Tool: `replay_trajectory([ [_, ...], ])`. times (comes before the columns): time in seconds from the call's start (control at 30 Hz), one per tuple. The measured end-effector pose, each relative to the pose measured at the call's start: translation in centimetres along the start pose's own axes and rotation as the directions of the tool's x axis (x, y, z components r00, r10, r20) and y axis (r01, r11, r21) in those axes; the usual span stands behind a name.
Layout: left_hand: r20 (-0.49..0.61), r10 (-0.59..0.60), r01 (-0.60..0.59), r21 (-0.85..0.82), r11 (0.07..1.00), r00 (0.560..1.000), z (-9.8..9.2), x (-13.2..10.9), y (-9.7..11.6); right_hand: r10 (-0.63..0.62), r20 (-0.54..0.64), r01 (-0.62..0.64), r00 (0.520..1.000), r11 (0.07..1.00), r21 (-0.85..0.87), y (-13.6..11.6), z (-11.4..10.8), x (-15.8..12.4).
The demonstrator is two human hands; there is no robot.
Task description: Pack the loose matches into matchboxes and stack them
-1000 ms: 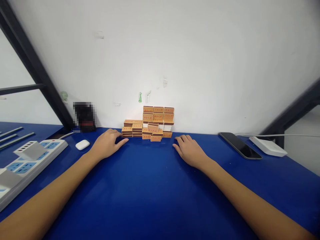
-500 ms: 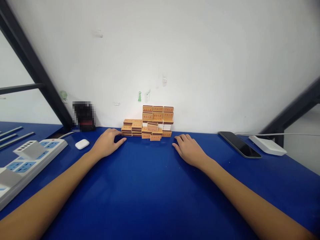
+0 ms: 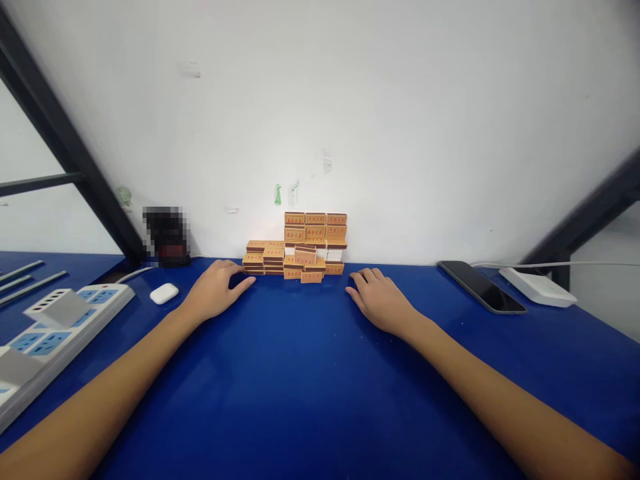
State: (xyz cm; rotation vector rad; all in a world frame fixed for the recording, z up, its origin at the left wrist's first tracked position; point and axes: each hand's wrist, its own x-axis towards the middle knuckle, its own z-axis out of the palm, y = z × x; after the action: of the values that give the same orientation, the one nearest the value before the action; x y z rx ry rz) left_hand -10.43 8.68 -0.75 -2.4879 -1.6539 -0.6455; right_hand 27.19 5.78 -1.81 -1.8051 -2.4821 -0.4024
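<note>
Several orange matchboxes with red print and dark striking sides are stacked against the wall, tallest in the middle and right, lower on the left. Some in the middle stand on edge, and white ends show between them. My left hand rests on the blue table with thumb and fingers apart, its fingertips close by the lower left stack; I cannot tell whether they touch it. To the right of the stack lies my right hand, fingers loosely spread on the table. Neither hand holds anything.
On the left are a white power strip with plugged-in chargers, a white earbud case and a blurred black object. A phone and a white box with a cable lie on the right. Dark metal beams slant at both sides.
The view has shifted very slightly. Both hands and the matchboxes stay in the same places.
</note>
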Motion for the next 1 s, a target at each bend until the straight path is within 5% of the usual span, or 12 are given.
replay_trajectory([
  [1.0, 0.002, 0.006, -0.006, 0.021, 1.000, 1.000, 0.27, 0.03, -0.29, -0.007, -0.005, 0.007, 1.000, 1.000, -0.008, 0.06, 0.21, 0.01],
])
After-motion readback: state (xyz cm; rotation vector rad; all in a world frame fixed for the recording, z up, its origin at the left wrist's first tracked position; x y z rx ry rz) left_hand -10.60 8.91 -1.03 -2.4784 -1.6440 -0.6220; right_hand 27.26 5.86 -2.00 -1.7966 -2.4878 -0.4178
